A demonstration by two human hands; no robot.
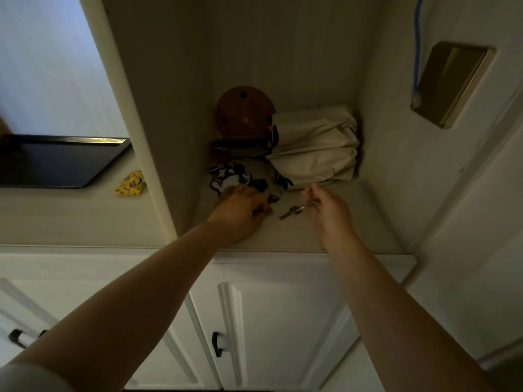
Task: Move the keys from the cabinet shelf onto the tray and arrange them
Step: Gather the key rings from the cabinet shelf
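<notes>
Both hands reach into the open cabinet shelf (353, 230). My right hand (329, 206) pinches the ring of a metal key bunch (294, 210), whose keys hang down to the left, just above the shelf. My left hand (240, 210) lies palm down over a pile of keys with black-and-white cartoon keychains (232, 176); dark keys (271, 199) stick out by its fingers. Whether the fingers grip them is hidden. The black tray (56, 162) sits outside the cabinet on the counter to the left.
At the back of the shelf stand a cream cloth bag (314, 145), a round brown perforated disc (243, 114) and a dark band. A yellow packet (131, 183) lies by the tray. White cabinet doors with black handles (217, 343) are below. The open door is at right.
</notes>
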